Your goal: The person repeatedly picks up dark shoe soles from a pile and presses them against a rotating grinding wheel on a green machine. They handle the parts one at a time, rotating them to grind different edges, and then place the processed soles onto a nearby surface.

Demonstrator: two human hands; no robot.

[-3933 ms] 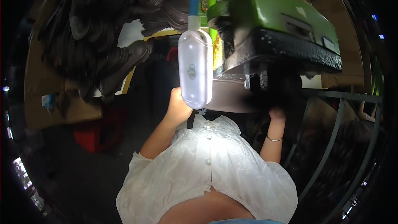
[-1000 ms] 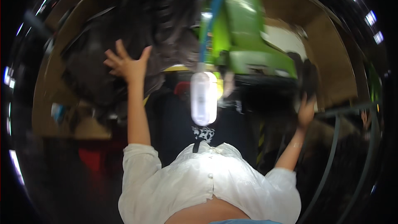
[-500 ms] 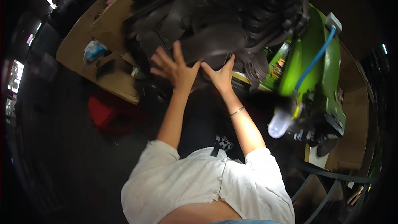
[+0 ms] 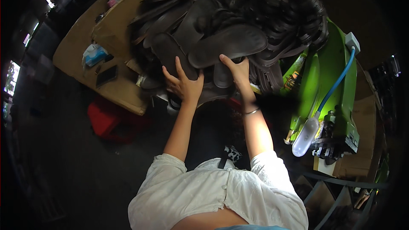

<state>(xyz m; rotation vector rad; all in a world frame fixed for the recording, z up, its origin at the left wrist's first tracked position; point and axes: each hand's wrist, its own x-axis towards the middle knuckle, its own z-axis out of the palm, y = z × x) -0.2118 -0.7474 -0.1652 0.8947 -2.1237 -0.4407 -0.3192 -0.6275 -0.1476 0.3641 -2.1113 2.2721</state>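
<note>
A large heap of dark grey-brown shoe soles is spread out in front of me. My left hand (image 4: 186, 86) lies on the near side of the heap, fingers spread, against an upright sole (image 4: 169, 51). My right hand (image 4: 239, 71) is at the near edge of a long sole (image 4: 228, 44) that lies across the heap. Its thumb rests on top of that sole, and the other fingers are mostly out of sight beneath. Between the two hands, part of another sole (image 4: 223, 76) shows.
To the right stands a green machine (image 4: 351, 85) with a blue-corded lamp (image 4: 306, 138). Cardboard (image 4: 121, 83) on the left bears a phone (image 4: 107, 76) and a blue-white packet (image 4: 95, 55). A red stool (image 4: 108, 119) stands below it. Bluish metal bars (image 4: 341, 182) are at the lower right.
My hands have moved apart, the right one shifting right onto the edge of the long sole. The left fingers, blurred before, are now sharp. The whole view has shifted slightly.
</note>
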